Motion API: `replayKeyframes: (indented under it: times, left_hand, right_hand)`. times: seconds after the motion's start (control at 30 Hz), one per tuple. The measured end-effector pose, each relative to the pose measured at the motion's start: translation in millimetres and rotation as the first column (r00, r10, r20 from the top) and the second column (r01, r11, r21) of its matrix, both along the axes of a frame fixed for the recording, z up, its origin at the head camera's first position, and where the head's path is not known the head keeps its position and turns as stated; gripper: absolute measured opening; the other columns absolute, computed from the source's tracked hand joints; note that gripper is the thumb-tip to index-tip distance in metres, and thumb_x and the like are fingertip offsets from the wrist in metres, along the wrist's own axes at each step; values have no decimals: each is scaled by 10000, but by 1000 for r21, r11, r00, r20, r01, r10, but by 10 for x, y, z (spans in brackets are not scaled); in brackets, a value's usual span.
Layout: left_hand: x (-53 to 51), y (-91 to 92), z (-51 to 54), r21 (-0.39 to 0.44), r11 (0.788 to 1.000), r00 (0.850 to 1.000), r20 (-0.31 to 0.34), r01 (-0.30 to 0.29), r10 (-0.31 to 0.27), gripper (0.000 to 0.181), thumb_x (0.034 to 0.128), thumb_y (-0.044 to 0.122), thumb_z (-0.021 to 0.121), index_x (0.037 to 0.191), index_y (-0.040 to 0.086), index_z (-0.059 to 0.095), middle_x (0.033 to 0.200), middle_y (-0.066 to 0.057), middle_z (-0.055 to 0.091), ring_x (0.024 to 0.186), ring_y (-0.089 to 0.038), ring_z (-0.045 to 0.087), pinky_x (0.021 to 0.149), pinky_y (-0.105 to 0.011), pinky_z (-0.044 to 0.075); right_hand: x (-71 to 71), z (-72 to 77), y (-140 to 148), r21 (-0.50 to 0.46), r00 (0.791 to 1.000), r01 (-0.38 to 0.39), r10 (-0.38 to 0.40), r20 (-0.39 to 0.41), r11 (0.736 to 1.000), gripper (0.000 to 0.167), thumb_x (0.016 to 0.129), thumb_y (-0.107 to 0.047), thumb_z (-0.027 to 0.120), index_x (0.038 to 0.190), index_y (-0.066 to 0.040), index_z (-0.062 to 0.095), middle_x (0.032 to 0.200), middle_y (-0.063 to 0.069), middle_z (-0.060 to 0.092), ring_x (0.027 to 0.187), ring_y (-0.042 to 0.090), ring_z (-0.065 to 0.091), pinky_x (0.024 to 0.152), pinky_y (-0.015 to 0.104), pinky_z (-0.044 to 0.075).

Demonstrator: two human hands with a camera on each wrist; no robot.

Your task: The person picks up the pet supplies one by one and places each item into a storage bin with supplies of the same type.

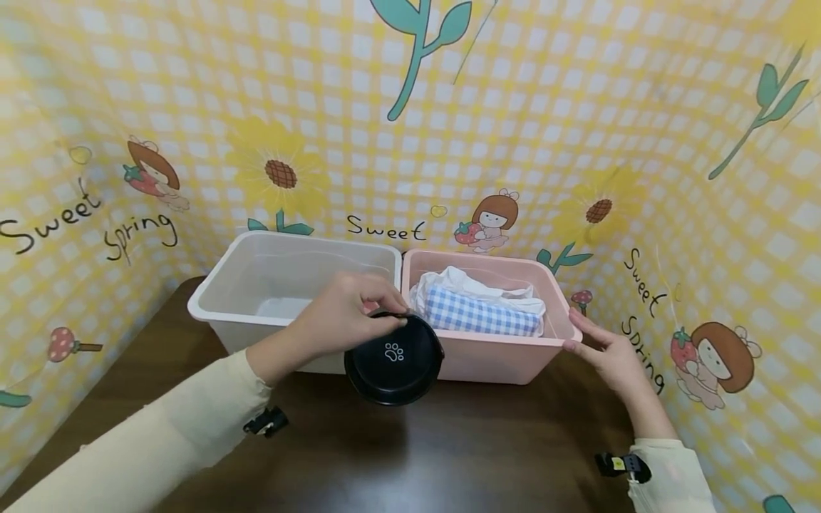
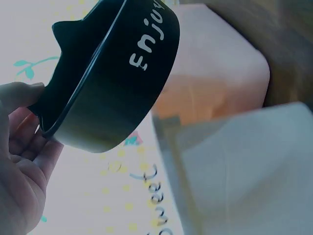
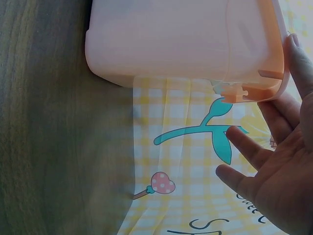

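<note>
A black pet bowl (image 1: 394,374) with a white paw print hangs tilted in front of two bins. My left hand (image 1: 349,310) pinches its rim between thumb and fingers. The left wrist view shows pointed ear shapes on the bowl (image 2: 115,88) and "Enjoy" lettering on its side. At the right end of the pink bin (image 1: 490,362), my right hand (image 1: 616,360) holds the rim corner, with the thumb on one side and a finger behind. In the right wrist view, the other fingers of the right hand (image 3: 288,171) are spread apart from the bin.
A white bin (image 1: 246,333) stands against the pink bin's left side. Inside the pink bin lie a blue-and-white checked item (image 1: 481,313) and crumpled white material (image 1: 458,279). A patterned yellow backdrop (image 1: 359,164) rises behind the dark wooden table (image 1: 474,449).
</note>
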State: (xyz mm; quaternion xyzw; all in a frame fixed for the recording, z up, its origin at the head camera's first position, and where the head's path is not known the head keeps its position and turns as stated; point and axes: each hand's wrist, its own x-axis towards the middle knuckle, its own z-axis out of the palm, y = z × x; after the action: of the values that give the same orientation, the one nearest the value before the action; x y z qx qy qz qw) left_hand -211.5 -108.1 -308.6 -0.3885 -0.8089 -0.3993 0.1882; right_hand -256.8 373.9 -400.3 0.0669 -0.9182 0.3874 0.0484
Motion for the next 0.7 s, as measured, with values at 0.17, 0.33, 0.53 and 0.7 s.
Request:
replayKeyframes:
  times: [0.17,0.33,0.53,0.7]
  left_hand:
    - [-31,-186,123,-6,1000,1000,-20,6,-7,125,827,32,829,832,156,810,924,77,768,962,-97,716,876,-310,593]
    - [-80,-358,264,-31,999,992,-125,-23,19,119,822,30,838,832,143,804,920,49,778,959,-133,733,875,-335,587]
    - [-121,-561,396,-81,991,976,-195,-110,92,111,825,63,846,836,166,806,907,70,777,935,-126,730,848,-360,586]
    - [-184,-720,514,-147,974,960,-246,-171,132,105,825,83,849,859,171,803,922,56,779,915,-136,738,798,-368,595]
  right_hand:
    - [17,25,-10,-11,1000,-6,6,3,1000,656,940,-441,733,1519,-250,493,1579,-10,428,1490,349,345,1163,314,381]
    - [17,48,-12,5,1000,-12,12,-16,1000,647,941,-445,730,1515,-259,495,1574,-23,431,1477,337,364,905,-33,315]
    - [33,43,-9,21,1000,-5,5,-13,1000,646,946,-449,725,1520,-274,486,1579,-43,423,1485,335,355,955,3,333]
    - [48,57,3,33,1000,-9,10,-14,999,648,948,-464,716,1523,-279,480,1569,-110,424,1477,99,360,955,9,339]
